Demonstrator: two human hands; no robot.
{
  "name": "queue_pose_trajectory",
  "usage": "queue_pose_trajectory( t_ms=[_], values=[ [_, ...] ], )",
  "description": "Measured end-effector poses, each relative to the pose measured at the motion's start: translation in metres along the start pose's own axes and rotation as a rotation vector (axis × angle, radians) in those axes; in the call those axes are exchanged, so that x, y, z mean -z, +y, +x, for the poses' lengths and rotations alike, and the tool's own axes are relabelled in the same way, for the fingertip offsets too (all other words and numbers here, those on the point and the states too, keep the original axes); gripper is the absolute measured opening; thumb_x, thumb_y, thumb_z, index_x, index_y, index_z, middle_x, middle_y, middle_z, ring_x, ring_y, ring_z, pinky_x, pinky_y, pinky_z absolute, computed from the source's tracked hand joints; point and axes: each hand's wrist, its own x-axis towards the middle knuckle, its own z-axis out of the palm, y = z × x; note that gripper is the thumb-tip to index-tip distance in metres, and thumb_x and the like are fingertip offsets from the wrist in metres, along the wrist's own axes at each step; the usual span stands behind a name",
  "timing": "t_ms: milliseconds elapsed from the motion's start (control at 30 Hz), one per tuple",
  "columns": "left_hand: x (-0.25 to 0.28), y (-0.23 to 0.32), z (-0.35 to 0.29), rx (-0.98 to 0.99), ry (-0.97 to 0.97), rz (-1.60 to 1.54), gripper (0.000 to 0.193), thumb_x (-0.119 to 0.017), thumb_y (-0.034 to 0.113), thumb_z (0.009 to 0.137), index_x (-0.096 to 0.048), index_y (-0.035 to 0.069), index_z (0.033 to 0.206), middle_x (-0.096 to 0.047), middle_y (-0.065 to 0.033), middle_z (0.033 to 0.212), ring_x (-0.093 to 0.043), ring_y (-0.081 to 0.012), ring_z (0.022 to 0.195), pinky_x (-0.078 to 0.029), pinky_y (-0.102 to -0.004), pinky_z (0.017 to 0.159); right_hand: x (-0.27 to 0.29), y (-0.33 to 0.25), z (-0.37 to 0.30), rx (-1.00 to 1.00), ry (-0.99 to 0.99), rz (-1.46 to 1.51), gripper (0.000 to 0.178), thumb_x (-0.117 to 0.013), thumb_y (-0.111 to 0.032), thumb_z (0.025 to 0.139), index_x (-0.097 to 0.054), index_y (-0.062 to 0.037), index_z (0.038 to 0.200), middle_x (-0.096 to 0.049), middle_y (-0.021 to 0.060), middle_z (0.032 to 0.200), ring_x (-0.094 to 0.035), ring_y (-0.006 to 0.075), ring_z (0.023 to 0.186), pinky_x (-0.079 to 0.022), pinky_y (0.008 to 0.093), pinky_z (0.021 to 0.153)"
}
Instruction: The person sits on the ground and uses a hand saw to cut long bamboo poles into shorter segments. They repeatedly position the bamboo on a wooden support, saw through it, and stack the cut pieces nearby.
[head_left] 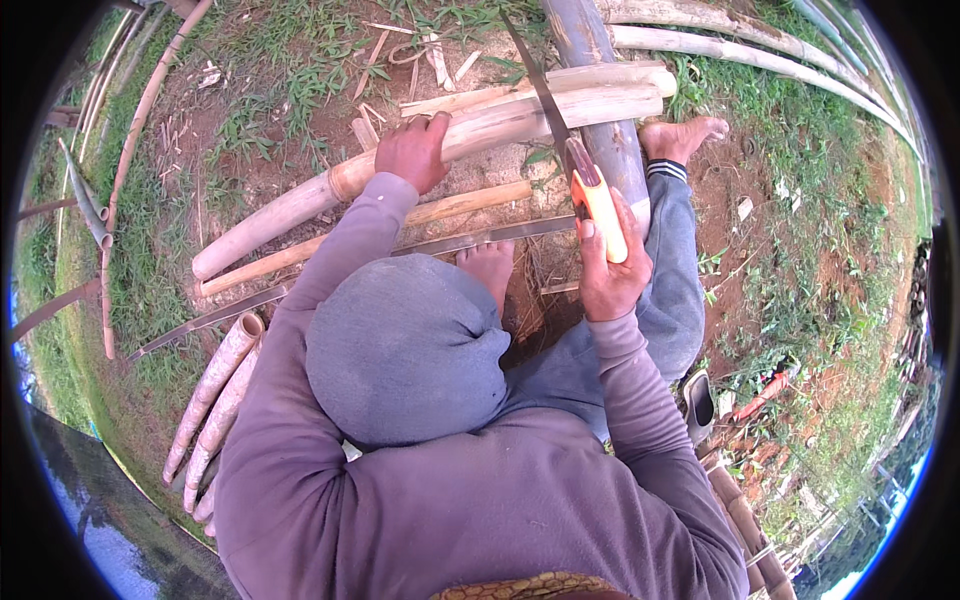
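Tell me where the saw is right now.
In the head view, right of centre: the saw is gripped by the right hand, its blade across the pale bamboo pole.

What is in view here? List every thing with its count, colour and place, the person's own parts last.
Bamboo pole: one, pale tan, across the ground under the left hand.
Thinner bamboo pole: one, tan, just below the first.
Saw: one, grey blade, orange handle, in the right hand.
Long blade: one, grey metal, flat on the ground by the foot.
Bamboo pieces: several, brownish, lower left.
Thick grey pole: one, upper middle.
Grass and bare soil: green and brown, all round.
Left hand: on the bamboo pole.
Right hand: gripping the saw.
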Motion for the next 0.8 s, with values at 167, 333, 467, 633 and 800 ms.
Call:
queue_pose_trajectory(
  t_ms=[167,333,467,633,800],
  values=[
    [0.037,-0.052,-0.005,0.144,-0.152,-0.032,0.071,-0.088,0.031,0.074,-0.059,0.016,0.138,-0.075,-0.0170,0.116,-0.074,-0.0393,0.109,-0.058,-0.0512,0.094,0.024,-0.044,-0.016,0.404,-0.036,-0.233,0.054,-0.076,-0.013,0.097,-0.060,0.0134,0.141,-0.069,0.0303,0.136,-0.071,0.0395,0.124,-0.056,0.0429,0.104],
    [0.105,-0.075,-0.014,0.173,0.039,-0.054,0.072,-0.087,0.032,0.073,-0.059,0.019,0.138,-0.076,-0.0171,0.114,-0.074,-0.0396,0.109,-0.058,-0.0521,0.094,0.060,-0.009,-0.051,0.483,-0.078,-0.333,0.062,-0.078,-0.017,0.097,-0.053,0.0125,0.146,-0.066,0.0316,0.137,-0.069,0.0428,0.127,-0.055,0.0469,0.107],
    [0.150,-0.077,-0.018,0.196,0.017,-0.077,0.072,-0.087,0.031,0.074,-0.059,0.019,0.139,-0.074,-0.0172,0.118,-0.073,-0.0399,0.111,-0.057,-0.0517,0.095,0.060,0.017,-0.092,0.604,-0.125,-0.407,0.071,-0.082,-0.019,0.095,-0.047,0.0093,0.149,-0.063,0.0306,0.138,-0.068,0.0464,0.124,-0.055,0.0489,0.107],
    [0.102,-0.082,-0.028,0.205,0.140,0.019,0.074,-0.088,0.029,0.078,-0.054,0.021,0.143,-0.071,-0.0161,0.123,-0.071,-0.0397,0.115,-0.056,-0.0526,0.098,0.053,-0.042,-0.097,0.194,0.100,-0.170,0.064,-0.071,-0.021,0.104,-0.045,0.0100,0.154,-0.061,0.0252,0.144,-0.064,0.0378,0.129,-0.055,0.0469,0.107],
    [0.050,-0.051,-0.046,0.150,0.002,0.066,0.079,-0.089,0.027,0.075,-0.054,0.019,0.145,-0.069,-0.0172,0.123,-0.067,-0.0414,0.119,-0.053,-0.0526,0.102,0.094,-0.023,-0.063,0.130,0.194,-0.172,0.053,-0.070,-0.014,0.104,-0.053,0.0087,0.149,-0.061,0.0247,0.145,-0.063,0.0342,0.133,-0.055,0.0426,0.107]
  ],
)
